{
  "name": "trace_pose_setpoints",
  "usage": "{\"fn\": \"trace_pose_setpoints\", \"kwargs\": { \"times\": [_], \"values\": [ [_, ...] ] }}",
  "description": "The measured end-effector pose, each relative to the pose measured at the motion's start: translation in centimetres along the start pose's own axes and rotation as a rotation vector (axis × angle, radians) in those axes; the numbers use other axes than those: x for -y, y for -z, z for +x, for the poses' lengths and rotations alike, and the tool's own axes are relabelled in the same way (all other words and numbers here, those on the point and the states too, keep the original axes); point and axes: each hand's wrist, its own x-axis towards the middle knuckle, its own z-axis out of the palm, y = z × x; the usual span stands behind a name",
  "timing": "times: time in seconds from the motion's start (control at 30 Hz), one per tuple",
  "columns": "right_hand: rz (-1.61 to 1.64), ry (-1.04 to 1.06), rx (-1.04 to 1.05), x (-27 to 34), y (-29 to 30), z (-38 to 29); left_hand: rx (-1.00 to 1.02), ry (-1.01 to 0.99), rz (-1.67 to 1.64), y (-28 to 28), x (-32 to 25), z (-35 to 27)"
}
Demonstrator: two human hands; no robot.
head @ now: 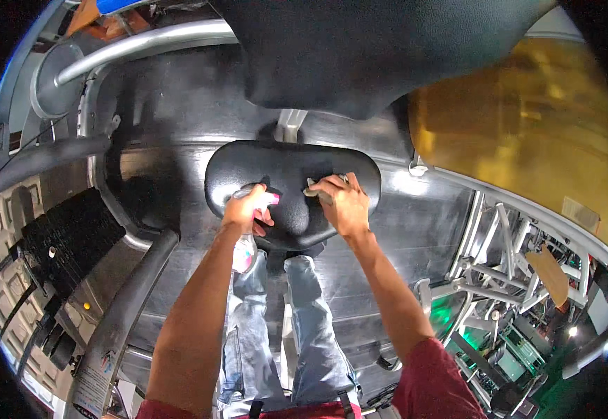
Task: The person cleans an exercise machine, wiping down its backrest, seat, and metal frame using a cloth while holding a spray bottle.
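A black padded vinyl seat (283, 167) lies right before me, its surface shiny in places. In my left hand (246, 207) is a clear spray bottle (245, 254) with a pink and white trigger head, held over the seat's left part. My right hand (345, 201) grips a light-coloured cloth (312, 189), mostly hidden under the fingers, against the seat's right part. Whether the bottle is spraying cannot be made out.
A large black padded backrest (388, 57) looms beyond the seat, joined by a metal post (289, 123). A yellow translucent panel (513, 131) stands at right above metal frames (513, 272). Dark padded bars (131, 309) run along the left. My jeans-clad legs (309, 324) are below.
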Motion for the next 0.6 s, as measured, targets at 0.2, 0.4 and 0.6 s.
{"fn": "trace_pose_setpoints", "kwargs": {
  "times": [0.2,0.4,0.6],
  "values": [
    [-0.059,0.094,0.099,3.6,-2.1,-3.7,0.012,-0.003,-0.011,-0.5,-0.3,0.1],
    [-0.001,0.195,0.229,2.9,-1.5,-3.2,-0.006,0.027,-0.105,0.6,0.5,0.7],
    [0.137,0.005,-0.049,0.9,-1.7,2.4,0.007,-0.059,-0.100,-0.2,-0.1,-0.1]
  ]
}}
